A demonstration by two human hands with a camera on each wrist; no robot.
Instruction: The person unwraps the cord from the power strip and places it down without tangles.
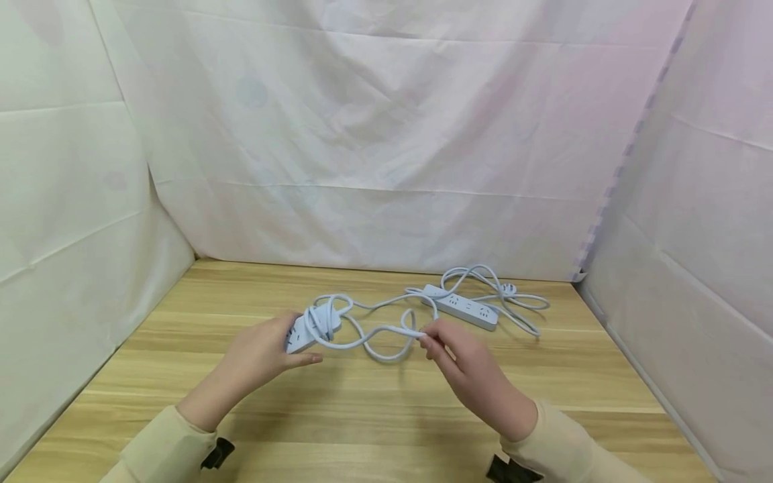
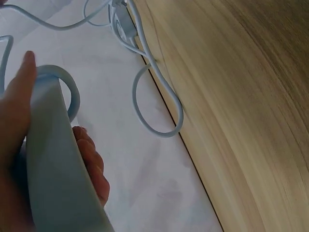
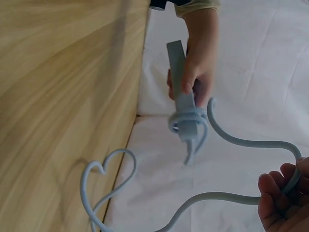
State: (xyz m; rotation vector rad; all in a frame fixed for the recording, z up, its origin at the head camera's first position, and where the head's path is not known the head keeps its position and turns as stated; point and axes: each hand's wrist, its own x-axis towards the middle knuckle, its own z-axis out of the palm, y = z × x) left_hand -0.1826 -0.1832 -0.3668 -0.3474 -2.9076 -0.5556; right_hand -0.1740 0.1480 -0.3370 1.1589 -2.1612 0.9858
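My left hand (image 1: 256, 352) grips a white power strip (image 2: 63, 169) above the table, thumb on one side and fingers on the other. Turns of its white cord (image 3: 217, 195) are wound around the strip's far end, as the right wrist view shows. Between the hands the cord hangs in loose loops. My right hand (image 1: 471, 372) pinches a length of this cord off to the right, its fingers curled round it. Behind the right hand, a second white power strip (image 1: 465, 310) lies on the table with its own loosely looped cord (image 1: 492, 275).
The wooden table (image 1: 362, 422) carries the second strip near its back right, with a plug (image 1: 509, 289) beside it. White cloth (image 1: 386, 134) hangs behind the table and along both sides. Black bands (image 1: 513, 471) sit at the sleeve cuffs.
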